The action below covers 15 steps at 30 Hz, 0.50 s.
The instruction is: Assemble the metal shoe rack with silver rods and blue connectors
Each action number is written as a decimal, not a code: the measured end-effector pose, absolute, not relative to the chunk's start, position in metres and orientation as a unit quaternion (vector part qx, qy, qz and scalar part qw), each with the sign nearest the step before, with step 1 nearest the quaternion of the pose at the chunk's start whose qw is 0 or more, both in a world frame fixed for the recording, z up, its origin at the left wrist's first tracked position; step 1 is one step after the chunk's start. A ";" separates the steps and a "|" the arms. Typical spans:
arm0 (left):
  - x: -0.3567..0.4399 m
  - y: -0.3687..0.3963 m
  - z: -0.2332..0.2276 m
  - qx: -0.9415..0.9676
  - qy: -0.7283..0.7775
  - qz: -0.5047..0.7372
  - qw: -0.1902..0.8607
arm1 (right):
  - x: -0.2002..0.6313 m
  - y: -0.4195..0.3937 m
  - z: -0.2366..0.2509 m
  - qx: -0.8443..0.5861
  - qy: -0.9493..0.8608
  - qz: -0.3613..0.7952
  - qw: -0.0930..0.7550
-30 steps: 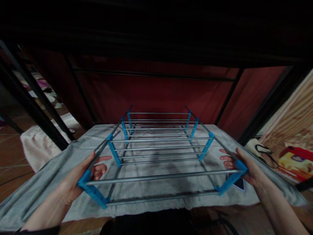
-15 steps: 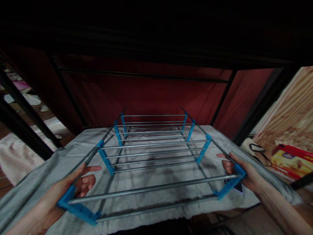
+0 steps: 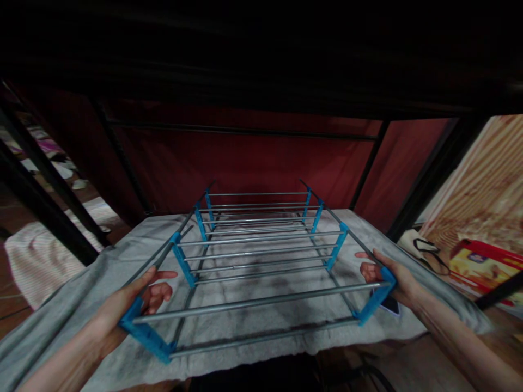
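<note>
Both of the person's hands are on a rack (image 3: 261, 256) of grey metal rods and blue plastic brackets, held out flat in front of them. The left hand (image 3: 126, 302) has its grip clamped on the near left corner, where a blue bracket (image 3: 145, 332) meets the side rail, with the thumb on top and the fingers curled underneath. The right hand (image 3: 392, 277) grips the near right corner the same way, closed around the rail just above its blue bracket (image 3: 373, 302). The rack hangs just over a grey cloth (image 3: 81, 283) that covers a shelf; whether its far end rests on the cloth I cannot tell, but the near end is lifted clear in the hands. Two long rods cross the near end between the hands, and behind them the closer-spaced rods run back in rows between more blue brackets. Under the right hand, on the cloth, lies a small dark flat object (image 3: 388, 306), partly hidden. Beyond the rack stands a dark red fabric wall (image 3: 261, 158) framed by black poles (image 3: 370, 163), with deep shadow overhead. Off to the left, past a slanting black pole, a pale striped cloth (image 3: 28, 261) lies on the floor; off to the right are a red and yellow box (image 3: 486, 261) and a wood-patterned surface.
</note>
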<state>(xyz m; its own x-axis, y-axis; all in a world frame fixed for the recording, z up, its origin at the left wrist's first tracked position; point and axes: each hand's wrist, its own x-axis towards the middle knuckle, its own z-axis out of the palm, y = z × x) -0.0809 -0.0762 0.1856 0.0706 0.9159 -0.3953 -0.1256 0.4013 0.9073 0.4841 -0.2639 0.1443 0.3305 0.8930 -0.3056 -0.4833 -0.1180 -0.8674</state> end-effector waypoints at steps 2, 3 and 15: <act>-0.082 -0.076 0.187 0.377 0.526 0.381 0.661 | 0.482 -0.263 0.145 -0.517 -0.206 0.541 0.631; -0.082 -0.076 0.188 0.378 0.523 0.383 0.661 | 0.481 -0.263 0.146 -0.518 -0.209 0.539 0.630; -0.098 -0.061 0.181 0.338 0.486 0.347 0.728 | 0.495 -0.261 0.155 -0.498 -0.225 0.584 0.600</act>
